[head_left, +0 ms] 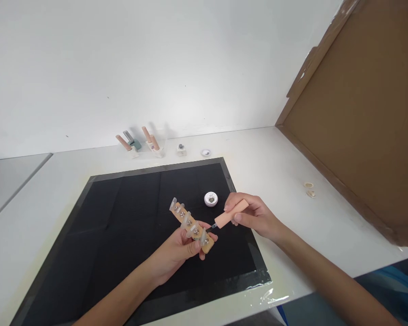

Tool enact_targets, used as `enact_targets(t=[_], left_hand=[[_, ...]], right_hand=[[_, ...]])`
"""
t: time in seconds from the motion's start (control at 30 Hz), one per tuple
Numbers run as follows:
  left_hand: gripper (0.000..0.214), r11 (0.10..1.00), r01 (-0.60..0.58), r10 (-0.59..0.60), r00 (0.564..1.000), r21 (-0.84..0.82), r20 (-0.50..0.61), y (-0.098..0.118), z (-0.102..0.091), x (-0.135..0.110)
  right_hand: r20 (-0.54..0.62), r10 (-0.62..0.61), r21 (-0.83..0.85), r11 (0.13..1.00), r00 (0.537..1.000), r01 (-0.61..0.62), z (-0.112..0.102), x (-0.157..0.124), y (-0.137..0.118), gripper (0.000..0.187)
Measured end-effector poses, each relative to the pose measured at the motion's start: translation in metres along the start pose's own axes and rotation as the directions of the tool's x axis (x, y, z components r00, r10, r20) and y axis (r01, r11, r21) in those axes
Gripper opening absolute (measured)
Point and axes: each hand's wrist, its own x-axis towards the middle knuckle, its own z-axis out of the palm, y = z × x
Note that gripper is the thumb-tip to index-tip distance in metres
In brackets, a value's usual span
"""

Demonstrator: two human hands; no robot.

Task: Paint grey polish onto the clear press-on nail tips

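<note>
My left hand (180, 251) is closed around a tan nail display stand (208, 246), a slim bar held at a slant over the black mat. Several clear false nails (186, 220) stick up from the bar on small silvery mounts. Between the fingers of my right hand (251, 215) is a peach-handled nail polish brush (231, 213), pointing down and left. Its dark tip is at the false nail nearest me; whether it touches cannot be made out. A small round white pot (211, 199) sits on the mat just beyond both hands.
Several nail polish bottles (155, 146) with peach or grey-green caps stand near the wall. Beside them are a small square bottle (181, 150) and a shallow white dish (206, 153). Two small tan pieces (309, 190) lie near the cardboard (357, 113) on the right. Tape edges the black mat (129, 203).
</note>
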Motion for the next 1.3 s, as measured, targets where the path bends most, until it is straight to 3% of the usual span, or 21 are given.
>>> enact_targets(t=[0.13,0.3,0.47,0.7,1.3], left_hand=[[0.031,1.000,-0.010,0.010,1.000,0.006,0.019,0.0003,-0.0001,0.0001],[0.031,1.000,-0.001,0.001,1.000,0.012,0.018,0.0000,-0.0007,-0.0006],[0.031,1.000,0.000,-0.001,1.000,0.018,0.015,0.0011,0.0007,-0.0008],[0.035,1.000,0.015,-0.015,1.000,0.007,-0.021,0.0006,0.0006,-0.0004],[0.035,1.000,0.017,-0.017,0.999,0.003,-0.036,0.0009,0.0012,-0.0007]], right_hand=[[0.035,0.004,-0.057,0.998,0.999,-0.002,0.0013,0.0001,-0.0009,0.011],[-0.001,-0.008,-0.020,1.000,1.000,0.008,0.0006,-0.0005,-0.0001,0.009],[0.059,-0.021,-0.035,0.999,0.998,0.024,0.0010,-0.0004,0.0002,0.011],[-0.042,0.007,-0.001,1.000,0.999,-0.007,0.0015,0.0003,-0.0006,0.010],[-0.057,0.046,-0.050,0.998,0.997,-0.049,-0.0006,0.0010,-0.0009,0.008]])
